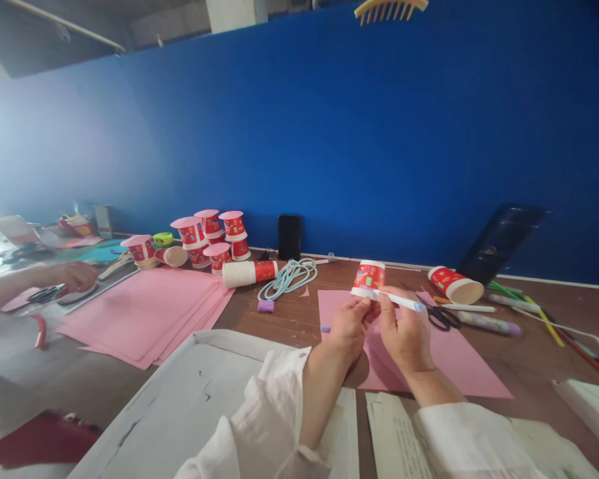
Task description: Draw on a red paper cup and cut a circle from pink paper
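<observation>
My left hand (348, 326) pinches the lower rim of an upside-down red printed paper cup (368, 278) that stands over a pink paper sheet (449, 362). My right hand (404, 332) is closed round a white pen (402, 302) with a purple tip, lying crosswise just below the cup's rim. Both hands hover together above the pink sheet on the brown table (289, 322). A small purple pen cap (325, 328) lies on the table just left of my left hand.
Black scissors (442, 317), another red cup (454, 284) on its side and several pens lie at right. A stack of pink sheets (144, 313), a cup sleeve (249, 273), a blue cable (289, 276), a phone (289, 237) and capped red cups (209, 233) are at left. Another person's hand (72, 274) works far left.
</observation>
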`<action>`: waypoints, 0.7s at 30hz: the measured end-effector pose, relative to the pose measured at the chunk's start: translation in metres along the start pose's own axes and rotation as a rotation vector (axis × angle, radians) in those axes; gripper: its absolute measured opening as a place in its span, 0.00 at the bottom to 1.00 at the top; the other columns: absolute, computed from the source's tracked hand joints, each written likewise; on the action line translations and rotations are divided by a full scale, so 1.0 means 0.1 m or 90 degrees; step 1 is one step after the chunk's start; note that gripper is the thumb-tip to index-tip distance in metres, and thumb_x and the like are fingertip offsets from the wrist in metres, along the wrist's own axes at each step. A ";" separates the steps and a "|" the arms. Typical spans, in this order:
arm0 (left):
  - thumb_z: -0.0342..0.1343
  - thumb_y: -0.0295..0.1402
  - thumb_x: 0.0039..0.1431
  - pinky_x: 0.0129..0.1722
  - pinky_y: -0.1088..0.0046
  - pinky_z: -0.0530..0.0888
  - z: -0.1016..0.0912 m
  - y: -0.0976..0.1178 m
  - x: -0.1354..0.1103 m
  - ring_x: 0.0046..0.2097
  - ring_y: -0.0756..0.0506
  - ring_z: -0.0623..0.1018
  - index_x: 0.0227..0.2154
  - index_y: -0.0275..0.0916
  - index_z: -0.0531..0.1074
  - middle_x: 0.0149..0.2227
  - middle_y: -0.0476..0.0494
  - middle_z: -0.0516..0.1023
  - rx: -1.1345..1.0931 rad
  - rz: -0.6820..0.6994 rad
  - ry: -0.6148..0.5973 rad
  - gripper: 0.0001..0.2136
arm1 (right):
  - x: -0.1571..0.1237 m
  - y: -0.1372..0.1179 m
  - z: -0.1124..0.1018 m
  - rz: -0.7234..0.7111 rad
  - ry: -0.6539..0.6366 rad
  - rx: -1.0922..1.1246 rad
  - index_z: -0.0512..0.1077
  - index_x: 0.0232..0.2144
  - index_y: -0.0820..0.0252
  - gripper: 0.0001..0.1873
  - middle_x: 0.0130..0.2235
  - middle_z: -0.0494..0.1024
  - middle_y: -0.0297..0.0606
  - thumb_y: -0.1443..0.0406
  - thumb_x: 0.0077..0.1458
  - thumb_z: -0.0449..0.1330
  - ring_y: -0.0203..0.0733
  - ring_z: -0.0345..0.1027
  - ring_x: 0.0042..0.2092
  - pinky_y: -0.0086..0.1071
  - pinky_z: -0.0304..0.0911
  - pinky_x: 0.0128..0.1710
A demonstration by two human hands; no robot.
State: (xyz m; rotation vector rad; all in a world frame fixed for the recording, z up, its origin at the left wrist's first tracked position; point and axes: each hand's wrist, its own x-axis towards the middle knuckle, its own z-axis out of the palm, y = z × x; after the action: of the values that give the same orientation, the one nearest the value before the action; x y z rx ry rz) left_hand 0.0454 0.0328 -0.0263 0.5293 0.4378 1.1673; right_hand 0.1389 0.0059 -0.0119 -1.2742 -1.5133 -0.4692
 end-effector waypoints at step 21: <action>0.70 0.37 0.39 0.47 0.69 0.70 0.02 0.01 0.01 0.34 0.48 0.77 0.29 0.32 0.78 0.30 0.42 0.79 0.029 0.029 0.016 0.15 | -0.03 0.05 0.02 -0.024 0.006 -0.036 0.72 0.39 0.60 0.10 0.38 0.80 0.44 0.62 0.62 0.54 0.45 0.73 0.41 0.39 0.64 0.44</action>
State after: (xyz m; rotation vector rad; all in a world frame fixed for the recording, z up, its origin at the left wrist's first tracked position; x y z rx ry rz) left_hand 0.0462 0.0332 -0.0247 0.5674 0.4771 1.2104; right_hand 0.1422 0.0079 -0.0170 -1.2864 -1.5282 -0.5448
